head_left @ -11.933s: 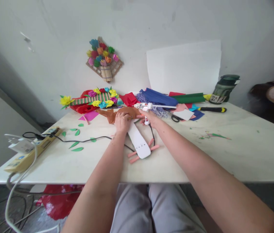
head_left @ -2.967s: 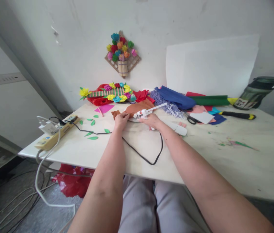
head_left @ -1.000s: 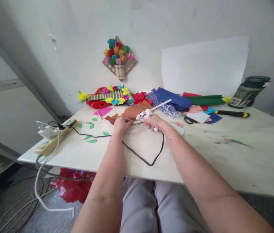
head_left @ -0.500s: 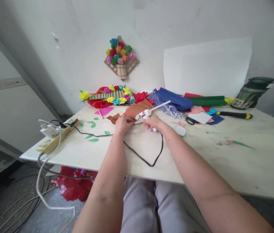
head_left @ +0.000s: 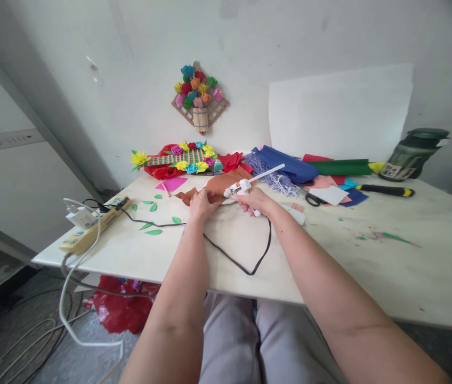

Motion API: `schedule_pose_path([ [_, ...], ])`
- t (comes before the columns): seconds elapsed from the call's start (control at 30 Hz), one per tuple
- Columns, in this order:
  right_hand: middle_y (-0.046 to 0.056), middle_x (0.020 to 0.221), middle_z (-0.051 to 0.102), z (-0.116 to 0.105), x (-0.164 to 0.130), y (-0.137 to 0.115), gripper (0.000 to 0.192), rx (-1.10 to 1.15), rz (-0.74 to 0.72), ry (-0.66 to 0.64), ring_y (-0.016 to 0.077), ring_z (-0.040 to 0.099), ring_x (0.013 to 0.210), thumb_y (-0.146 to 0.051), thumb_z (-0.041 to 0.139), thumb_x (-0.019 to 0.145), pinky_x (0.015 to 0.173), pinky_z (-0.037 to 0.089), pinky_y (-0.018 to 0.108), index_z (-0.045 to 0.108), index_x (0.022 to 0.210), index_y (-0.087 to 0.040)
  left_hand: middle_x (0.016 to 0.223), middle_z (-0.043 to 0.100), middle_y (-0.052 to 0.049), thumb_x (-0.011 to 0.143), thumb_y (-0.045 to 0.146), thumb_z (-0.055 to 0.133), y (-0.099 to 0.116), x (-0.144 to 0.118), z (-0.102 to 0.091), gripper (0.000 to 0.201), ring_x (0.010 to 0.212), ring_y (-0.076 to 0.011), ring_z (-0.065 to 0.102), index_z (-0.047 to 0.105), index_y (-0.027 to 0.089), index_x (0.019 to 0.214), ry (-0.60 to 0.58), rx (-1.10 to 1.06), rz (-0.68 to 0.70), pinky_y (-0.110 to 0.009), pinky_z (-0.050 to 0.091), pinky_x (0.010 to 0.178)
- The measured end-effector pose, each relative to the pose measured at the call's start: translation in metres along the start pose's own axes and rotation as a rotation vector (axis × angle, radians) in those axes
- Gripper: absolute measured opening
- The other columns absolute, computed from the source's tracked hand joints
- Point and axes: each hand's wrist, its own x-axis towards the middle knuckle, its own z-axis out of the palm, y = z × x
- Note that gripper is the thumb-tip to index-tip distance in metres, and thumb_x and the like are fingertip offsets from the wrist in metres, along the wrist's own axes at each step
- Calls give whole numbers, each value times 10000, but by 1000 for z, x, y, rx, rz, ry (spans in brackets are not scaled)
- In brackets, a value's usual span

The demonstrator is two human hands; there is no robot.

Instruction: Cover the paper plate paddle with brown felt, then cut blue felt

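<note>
1. The right hand (head_left: 256,201), just above the middle of the frame, was wrapped around a white glue gun (head_left: 242,188), fingers closed on its grip, nozzle pointing left toward the brown paper (head_left: 221,184).
2. The left hand (head_left: 201,202) lay on the near edge of that paper, fingers pressed down on it, pinning it to the table (head_left: 330,256); whether it pinched a fold could not be told.
3. Judging by this, gluing on the brown piece was under way: the paper was still a loose, crumpled shape. No glue bead was visible, so how much was stuck remained unclear.
4. The gun's black cord (head_left: 250,261) looped across the table below the hands and ran left to a power strip (head_left: 94,226) at the table's left edge.
5. Green paper leaves (head_left: 152,224) lay scattered left of the hands, unattached.
6. A flower-trimmed piece (head_left: 178,158) sat behind the brown paper; coloured sheets (head_left: 290,165), scissors (head_left: 314,199) and a yellow-and-black knife (head_left: 384,189) filled the upper right.
7. The cord loop lay close to the forearms and could snag; a white strip (head_left: 296,214) lay just right of the right wrist.
</note>
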Motion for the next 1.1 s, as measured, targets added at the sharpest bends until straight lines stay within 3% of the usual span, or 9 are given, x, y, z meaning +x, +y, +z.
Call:
schedule_pose_path([
  [0.23,-36,488,503,18,6,-3,176,-17,22,6,77,442,335,-323,616,786,310,350,179,562,750,-159,1024,635,-72,664,430,675,5,-3,-7,429,1041,-239,557,549,213,1013,-36,29,-39,-336,419,862],
  [0.43,-8,447,524,9,8,3,287,-43,114,-15,87,437,319,-406,616,779,301,347,192,528,671,-155,1046,637,-74,671,440,676,4,-3,-8,443,1039,-243,561,549,212,1029,-87,16,-82,-331,425,845],
  [0.6,-11,444,533,4,7,3,304,-42,74,-4,76,434,308,-416,640,760,304,345,180,525,669,-150,1093,630,-79,668,440,677,3,-2,-6,478,1068,-247,548,541,216,1067,-75,19,-94,-333,411,866],
  [0.8,-29,480,517,20,16,1,245,-76,-29,22,76,448,326,-402,592,797,314,355,182,564,753,-163,1128,620,-93,671,448,662,3,-1,-7,527,1084,-253,543,530,210,1123,-81,37,-96,-333,408,864],
  [1.1,-19,530,528,19,20,2,211,-68,24,22,78,448,325,-362,626,784,293,345,193,555,745,-167,1140,615,-79,661,459,657,4,0,-8,552,1082,-248,544,524,231,1146,-110,51,-141,-328,401,863],
])
